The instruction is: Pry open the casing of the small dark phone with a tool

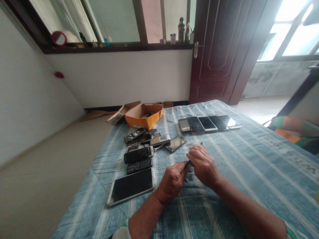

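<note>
Dark tool | L hand fist clamps it | R hand covers small item, mostly hidden, grip unclear

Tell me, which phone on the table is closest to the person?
The big smartphone with the dark screen and silver edge, lying just beside the left hand. The other phones lie farther up the striped tablecloth, toward the orange box.

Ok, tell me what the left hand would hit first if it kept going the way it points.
The left hand points up and right at the right hand, which it would probably meet first; they nearly touch already around a small dark tool.
</note>
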Available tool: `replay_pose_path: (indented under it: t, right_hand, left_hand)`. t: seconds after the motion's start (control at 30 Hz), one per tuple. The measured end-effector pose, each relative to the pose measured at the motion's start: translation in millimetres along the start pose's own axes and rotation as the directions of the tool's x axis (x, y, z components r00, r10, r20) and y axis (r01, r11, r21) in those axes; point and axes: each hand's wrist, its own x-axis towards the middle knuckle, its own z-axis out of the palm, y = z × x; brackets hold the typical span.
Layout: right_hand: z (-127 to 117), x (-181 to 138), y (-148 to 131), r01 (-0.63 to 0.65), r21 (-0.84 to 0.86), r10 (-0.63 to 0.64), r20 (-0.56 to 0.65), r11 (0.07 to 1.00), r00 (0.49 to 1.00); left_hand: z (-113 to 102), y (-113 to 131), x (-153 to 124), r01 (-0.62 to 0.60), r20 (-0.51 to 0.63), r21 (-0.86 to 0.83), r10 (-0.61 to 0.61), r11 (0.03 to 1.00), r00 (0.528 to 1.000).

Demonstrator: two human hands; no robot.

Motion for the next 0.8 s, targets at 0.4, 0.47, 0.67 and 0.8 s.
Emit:
replay_pose_path:
  t: [0.4,0.47,0.67,0.8]
  right_hand:
    - [-7.8,0.8,25.8,-0.095,-0.041,0.092,-0.076,0.995,0.993]
    - [-7.6,1.5,22.7,-0.081,-0.043,0.078,-0.069,0.996,0.995]
    - [-1.9,4.3,-10.3,0.010,0.024,-0.009,-0.008,1.000,1.000]
    - [-1.5,5.1,-17.1,0.030,0.060,-0.032,0.039,0.998,0.999]
  left_hand:
    - [-1.8,4.1,-0.2,-0.019,0.026,0.050,0.018,0.999,1.000]
    - [-1.5,3.3,-0.4,-0.021,0.026,0.036,0.020,0.999,0.999]
    - [0.0,0.4,-0.2,0.006,-0.011,-0.001,-0.006,1.000,1.000]
    - [0.0,0.3,0.3,0.016,-0.028,0.003,-0.016,1.000,0.999]
